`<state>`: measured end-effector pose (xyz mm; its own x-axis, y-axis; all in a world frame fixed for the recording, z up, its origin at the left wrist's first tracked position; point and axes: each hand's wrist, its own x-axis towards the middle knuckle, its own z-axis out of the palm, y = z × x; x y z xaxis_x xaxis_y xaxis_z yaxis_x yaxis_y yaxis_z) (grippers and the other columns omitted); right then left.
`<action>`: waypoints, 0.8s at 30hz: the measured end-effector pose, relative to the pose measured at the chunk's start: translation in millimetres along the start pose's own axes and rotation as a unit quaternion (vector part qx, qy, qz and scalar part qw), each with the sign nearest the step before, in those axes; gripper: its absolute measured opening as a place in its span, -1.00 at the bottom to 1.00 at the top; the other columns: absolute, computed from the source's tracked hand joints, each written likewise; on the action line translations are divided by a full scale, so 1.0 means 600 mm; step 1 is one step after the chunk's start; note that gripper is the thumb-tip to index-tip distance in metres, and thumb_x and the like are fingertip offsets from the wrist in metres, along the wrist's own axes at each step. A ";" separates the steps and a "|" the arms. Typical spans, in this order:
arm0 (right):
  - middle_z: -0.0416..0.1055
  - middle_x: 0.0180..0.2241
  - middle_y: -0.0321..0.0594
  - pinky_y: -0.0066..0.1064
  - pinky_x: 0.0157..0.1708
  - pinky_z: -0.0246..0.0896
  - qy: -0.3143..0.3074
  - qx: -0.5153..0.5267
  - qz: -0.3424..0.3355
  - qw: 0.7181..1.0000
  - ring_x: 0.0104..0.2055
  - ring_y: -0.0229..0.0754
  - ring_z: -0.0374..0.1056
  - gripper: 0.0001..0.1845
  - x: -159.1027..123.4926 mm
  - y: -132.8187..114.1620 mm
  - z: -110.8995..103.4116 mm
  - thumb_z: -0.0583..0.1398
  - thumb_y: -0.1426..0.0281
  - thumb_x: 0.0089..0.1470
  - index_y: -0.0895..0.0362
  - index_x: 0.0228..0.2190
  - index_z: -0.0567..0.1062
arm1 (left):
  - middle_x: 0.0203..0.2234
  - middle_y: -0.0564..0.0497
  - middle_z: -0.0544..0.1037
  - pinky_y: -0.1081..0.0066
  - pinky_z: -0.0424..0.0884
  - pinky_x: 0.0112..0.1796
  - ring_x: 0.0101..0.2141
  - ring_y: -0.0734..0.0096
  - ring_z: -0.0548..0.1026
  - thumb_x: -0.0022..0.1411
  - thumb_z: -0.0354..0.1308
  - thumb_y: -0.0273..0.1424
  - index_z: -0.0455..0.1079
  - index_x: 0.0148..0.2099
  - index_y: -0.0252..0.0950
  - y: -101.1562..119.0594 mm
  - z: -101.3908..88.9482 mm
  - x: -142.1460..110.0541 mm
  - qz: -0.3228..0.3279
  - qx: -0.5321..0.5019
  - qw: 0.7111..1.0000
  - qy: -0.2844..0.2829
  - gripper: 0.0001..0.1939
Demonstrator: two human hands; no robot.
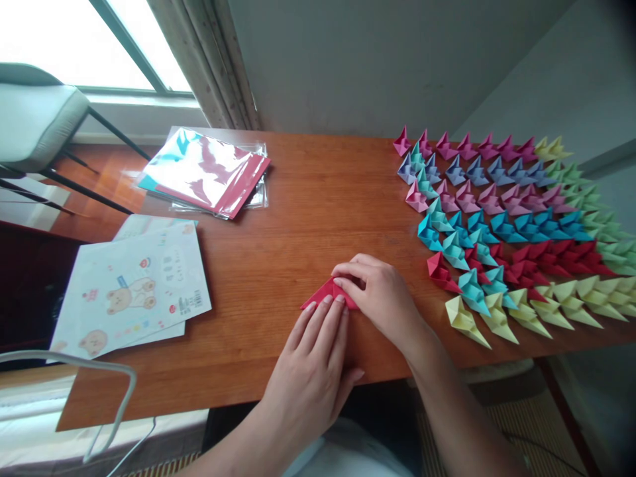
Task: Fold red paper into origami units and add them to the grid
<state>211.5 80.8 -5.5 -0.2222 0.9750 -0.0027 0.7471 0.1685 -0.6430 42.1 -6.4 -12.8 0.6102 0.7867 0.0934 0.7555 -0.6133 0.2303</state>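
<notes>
A small piece of folded red origami paper (324, 290) lies on the wooden table in front of me, a pointed tip showing at its left. My left hand (312, 361) rests over its lower edge, fingers stretched out and pressing it flat, thumb apart. At the paper's upper right, my right hand (381, 297) pinches it between thumb and bent fingers. Part of the paper is hidden beneath both hands.
Rows of folded paper figures (507, 228) in several colours cover the right side of the wooden table (318, 199). Shiny plastic packets of coloured paper (209, 169) lie at the back left. Bear-printed booklets (139, 291) and a white cable (126, 391) are nearer, at left.
</notes>
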 end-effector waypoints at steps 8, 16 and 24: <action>0.52 -0.33 -0.31 -0.42 -0.27 0.25 -0.010 0.007 -0.010 1.000 -0.28 -0.23 0.41 -0.88 0.004 0.002 -0.004 0.25 0.42 0.20 0.00 -0.30 0.62 | 0.34 -0.27 0.22 0.12 -0.08 0.33 0.33 -0.03 0.15 0.38 -0.02 -0.01 0.15 0.37 -0.55 0.004 0.001 0.003 -0.007 0.005 1.000 0.006 -0.22; 0.52 -0.33 -0.30 -0.42 -0.26 0.27 -0.005 0.017 -0.006 1.000 -0.27 -0.21 0.42 -0.88 0.003 0.002 -0.005 0.25 0.43 0.19 0.00 -0.30 0.62 | 0.31 -0.30 0.26 0.07 -0.04 0.32 0.32 -0.06 0.16 0.34 -0.07 0.09 0.14 0.38 -0.47 0.018 0.003 0.011 -0.023 0.010 1.000 0.004 -0.17; 0.53 -0.28 -0.27 -0.37 -0.16 0.31 0.013 0.025 -0.022 0.999 -0.19 -0.17 0.43 -0.85 -0.006 0.001 -0.003 0.22 0.45 0.22 0.02 -0.24 0.60 | 0.30 -0.27 0.27 0.02 0.02 0.29 0.31 -0.08 0.17 0.34 -0.07 0.09 0.15 0.39 -0.34 0.028 0.001 0.015 -0.044 0.010 0.999 0.007 -0.21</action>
<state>213.7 77.9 -4.2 -0.2372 0.9704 0.0455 0.7053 0.2042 -0.6789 60.4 -9.4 -8.8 0.5383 0.8382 0.0878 0.8105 -0.5434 0.2188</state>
